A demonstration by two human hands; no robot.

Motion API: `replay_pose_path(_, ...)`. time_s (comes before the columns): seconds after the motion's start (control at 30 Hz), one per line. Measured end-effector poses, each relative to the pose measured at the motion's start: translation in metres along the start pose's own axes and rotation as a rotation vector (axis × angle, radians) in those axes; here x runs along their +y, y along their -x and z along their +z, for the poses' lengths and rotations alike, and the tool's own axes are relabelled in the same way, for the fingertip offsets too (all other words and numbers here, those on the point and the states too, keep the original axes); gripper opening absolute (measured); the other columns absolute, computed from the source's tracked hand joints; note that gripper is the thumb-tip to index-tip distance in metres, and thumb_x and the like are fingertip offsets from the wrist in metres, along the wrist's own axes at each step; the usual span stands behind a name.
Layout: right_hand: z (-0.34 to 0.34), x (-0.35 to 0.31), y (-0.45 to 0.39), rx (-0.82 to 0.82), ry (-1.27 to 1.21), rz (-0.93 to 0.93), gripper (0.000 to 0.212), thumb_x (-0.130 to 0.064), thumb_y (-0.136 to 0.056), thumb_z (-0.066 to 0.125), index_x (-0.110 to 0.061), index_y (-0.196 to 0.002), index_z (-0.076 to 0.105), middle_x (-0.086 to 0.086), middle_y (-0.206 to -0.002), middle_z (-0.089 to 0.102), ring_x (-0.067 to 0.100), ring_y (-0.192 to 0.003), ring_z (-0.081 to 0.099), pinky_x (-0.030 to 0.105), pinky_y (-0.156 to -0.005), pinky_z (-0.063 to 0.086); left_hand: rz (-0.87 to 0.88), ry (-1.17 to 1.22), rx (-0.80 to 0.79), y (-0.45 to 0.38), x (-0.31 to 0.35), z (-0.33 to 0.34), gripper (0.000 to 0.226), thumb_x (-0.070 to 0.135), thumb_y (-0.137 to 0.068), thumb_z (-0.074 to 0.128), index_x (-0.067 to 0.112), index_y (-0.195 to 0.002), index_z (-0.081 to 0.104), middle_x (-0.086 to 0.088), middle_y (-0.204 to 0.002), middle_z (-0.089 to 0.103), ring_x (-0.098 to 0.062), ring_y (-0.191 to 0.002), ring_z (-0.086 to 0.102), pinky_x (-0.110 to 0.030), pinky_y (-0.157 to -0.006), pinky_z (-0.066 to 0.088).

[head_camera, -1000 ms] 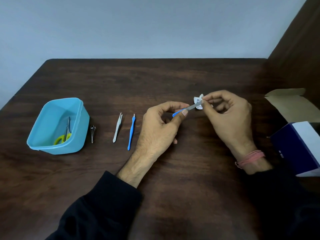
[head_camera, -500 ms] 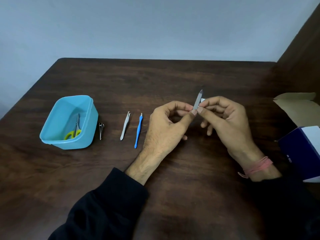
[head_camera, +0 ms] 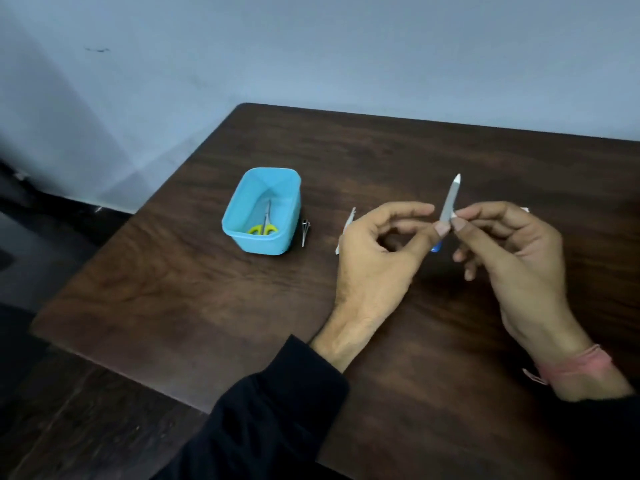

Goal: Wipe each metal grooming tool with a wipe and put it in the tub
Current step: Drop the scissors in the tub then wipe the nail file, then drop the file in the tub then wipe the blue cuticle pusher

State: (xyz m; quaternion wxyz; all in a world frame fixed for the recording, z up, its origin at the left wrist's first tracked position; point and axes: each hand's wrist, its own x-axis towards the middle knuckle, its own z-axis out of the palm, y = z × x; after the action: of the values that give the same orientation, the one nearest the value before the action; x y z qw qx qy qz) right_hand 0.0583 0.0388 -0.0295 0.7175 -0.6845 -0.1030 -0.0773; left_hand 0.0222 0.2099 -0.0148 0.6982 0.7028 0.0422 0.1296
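Right of the tub (head_camera: 263,213), both hands pinch an upright nail file (head_camera: 450,199): left hand (head_camera: 377,258) should steady its base while right hand (head_camera: 512,251) wipes tipward.

The light blue tub (head_camera: 262,211) stands upright and open, with yellow-handled scissors (head_camera: 264,226) lying inside. Nail clippers (head_camera: 305,230) lie just right of the tub; further right, tweezers (head_camera: 347,226) lie partly hidden. Well right of the tub, a grey nail file (head_camera: 450,199) stands tilted, tip up, a white wipe (head_camera: 525,210) barely showing beyond it.
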Motion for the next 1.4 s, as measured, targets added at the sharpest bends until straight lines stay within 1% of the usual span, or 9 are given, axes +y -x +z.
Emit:
replay_pose_path(0.07,0.017,-0.002,0.003,-0.02,-0.024,0.005,0.012,-0.003,-0.101,0.075,-0.015,-0.1,0.075,0.004,-0.089,0.08,0.011,-0.06,0.065,0.022,-0.044,0.047,0.073,-0.023,0.106,0.005,0.009,-0.023,0.012,0.018,-0.09,0.094,0.017,-0.098,0.085,0.005,-0.088,0.085,-0.002,-0.075,0.075,-0.02,-0.07,0.055)
replay_pose_path(0.17,0.039,-0.004,0.005,-0.055,-0.035,0.009,0.011,-0.005,-0.1,0.078,-0.016,-0.099,0.076,0.019,-0.097,0.08,0.013,-0.059,0.064,0.023,-0.044,0.046,0.148,-0.137,0.294,-0.001,0.028,-0.068,0.014,0.018,-0.087,0.097,0.017,-0.088,0.084,0.006,-0.084,0.084,-0.005,-0.082,0.08,-0.026,-0.077,0.061)
replay_pose_path(0.33,0.075,-0.009,0.003,-0.113,-0.057,0.006,0.014,-0.003,-0.098,0.081,-0.016,-0.096,0.077,0.016,-0.093,0.08,0.012,-0.058,0.064,0.024,-0.043,0.046,0.079,-0.744,0.551,-0.03,0.051,-0.151,0.022,0.051,-0.079,0.093,0.034,-0.081,0.079,0.024,-0.077,0.078,0.002,-0.083,0.077,-0.038,-0.089,0.064)
replay_pose_path(0.6,0.09,0.003,0.003,-0.113,-0.036,0.029,0.011,-0.006,-0.099,0.081,-0.016,-0.096,0.077,0.02,-0.093,0.08,0.012,-0.056,0.063,0.025,-0.044,0.047,-0.146,-1.239,0.388,-0.072,0.052,-0.163,0.024,0.039,-0.076,0.098,0.032,-0.073,0.076,0.01,-0.086,0.077,-0.024,-0.098,0.077,-0.04,-0.088,0.06)
replay_pose_path(0.8,0.082,0.007,0.002,-0.089,-0.019,0.06,0.012,-0.007,-0.1,0.081,-0.017,-0.096,0.077,0.011,-0.091,0.082,0.014,-0.056,0.061,0.025,-0.044,0.046,-0.188,-1.425,0.273,-0.09,0.048,-0.149,0.019,0.037,-0.086,0.09,0.027,-0.099,0.081,0.001,-0.1,0.078,-0.029,-0.101,0.076,-0.043,-0.087,0.059)
replay_pose_path(0.97,0.082,0.009,0.004,-0.11,-0.003,0.061,0.012,-0.009,-0.1,0.081,-0.019,-0.095,0.078,0.01,-0.091,0.083,0.015,-0.057,0.062,0.026,-0.044,0.046,-0.188,-1.497,0.235,-0.092,0.046,-0.146,0.027,0.039,-0.087,0.091,0.024,-0.108,0.08,-0.002,-0.105,0.079,-0.03,-0.103,0.076,-0.044,-0.09,0.059)
replay_pose_path(1.13,0.08,0.01,0.004,-0.107,-0.004,0.062,0.01,-0.01,-0.1,0.082,-0.019,-0.096,0.078,0.011,-0.092,0.083,0.015,-0.058,0.062,0.027,-0.045,0.047,-0.136,-1.414,0.253,-0.083,0.056,-0.149,0.022,0.042,-0.083,0.097,0.034,-0.095,0.08,0.003,-0.106,0.08,-0.028,-0.107,0.076,-0.041,-0.087,0.056)
replay_pose_path(1.3,0.076,0.011,0.003,-0.076,0.002,0.054,0.01,-0.01,-0.098,0.084,-0.019,-0.096,0.079,0.009,-0.093,0.081,0.016,-0.063,0.065,0.027,-0.045,0.047,0.064,-1.171,0.389,-0.032,0.061,-0.135,0.02,0.055,-0.092,0.08,0.037,-0.095,0.073,0.015,-0.08,0.074,-0.023,-0.091,0.076,-0.041,-0.087,0.06)
replay_pose_path(1.4,0.074,0.012,0.001,-0.063,0.014,0.051,0.014,-0.011,-0.098,0.084,-0.024,-0.094,0.079,0.006,-0.092,0.08,0.014,-0.065,0.066,0.027,-0.045,0.047,0.107,-1.1,0.328,0.007,0.053,-0.108,0.021,0.058,-0.094,0.075,0.038,-0.093,0.072,0.018,-0.072,0.068,-0.019,-0.082,0.072,-0.037,-0.08,0.056)
